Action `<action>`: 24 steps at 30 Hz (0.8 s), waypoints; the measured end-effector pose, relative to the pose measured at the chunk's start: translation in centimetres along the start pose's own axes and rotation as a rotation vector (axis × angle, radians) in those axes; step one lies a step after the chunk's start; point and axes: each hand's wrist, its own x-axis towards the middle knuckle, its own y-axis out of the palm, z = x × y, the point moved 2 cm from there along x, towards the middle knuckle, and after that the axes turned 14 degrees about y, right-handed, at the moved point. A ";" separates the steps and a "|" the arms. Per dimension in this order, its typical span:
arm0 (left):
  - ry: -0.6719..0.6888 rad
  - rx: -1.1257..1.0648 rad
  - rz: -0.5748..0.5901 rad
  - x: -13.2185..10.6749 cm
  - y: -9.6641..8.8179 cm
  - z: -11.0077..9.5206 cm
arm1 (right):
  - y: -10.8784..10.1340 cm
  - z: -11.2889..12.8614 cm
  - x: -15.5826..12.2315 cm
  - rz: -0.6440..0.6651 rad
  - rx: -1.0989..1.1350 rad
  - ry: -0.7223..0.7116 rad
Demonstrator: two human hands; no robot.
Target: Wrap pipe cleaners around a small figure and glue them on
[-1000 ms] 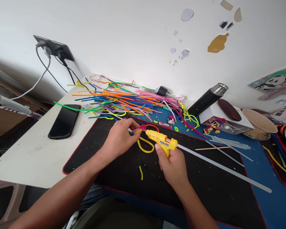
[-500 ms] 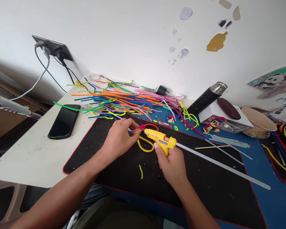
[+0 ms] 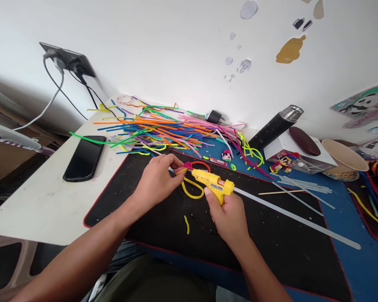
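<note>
My right hand (image 3: 228,214) is wrapped round the handle of a yellow hot glue gun (image 3: 211,180). From the gun's back end a long translucent glue stick (image 3: 296,217) slants down to the right. Between the fingers of my left hand (image 3: 159,176) is a bundle of bent pipe cleaners (image 3: 187,166), magenta where it is wound together. A yellow loop (image 3: 193,195) and a red loop show beyond the bundle. The gun's nozzle points at the magenta winding, close to it; whether they touch I cannot tell. Part of the bundle is hidden behind my left fingers.
A black mat (image 3: 264,251) lies under my hands, with a short yellow piece (image 3: 187,225) on it. Behind is a heap of coloured pipe cleaners (image 3: 164,130). A phone (image 3: 85,159) lies left; a black flask (image 3: 272,130), a white box and spare glue sticks (image 3: 305,184) are right.
The view has shifted slightly. The glue gun's nozzle has drawn back a little to the right from the magenta winding. Both hands keep their holds.
</note>
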 end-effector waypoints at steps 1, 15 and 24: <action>-0.005 -0.003 0.004 0.0 0.0 0.0 | 0.0 0.1 0.0 -0.004 -0.001 -0.007; -0.017 -0.003 0.020 -0.1 0.0 -0.1 | -0.2 1.4 0.1 -0.056 -0.088 -0.065; -0.017 0.002 0.011 -0.1 -0.1 -0.2 | -0.2 1.3 0.1 -0.074 -0.094 -0.090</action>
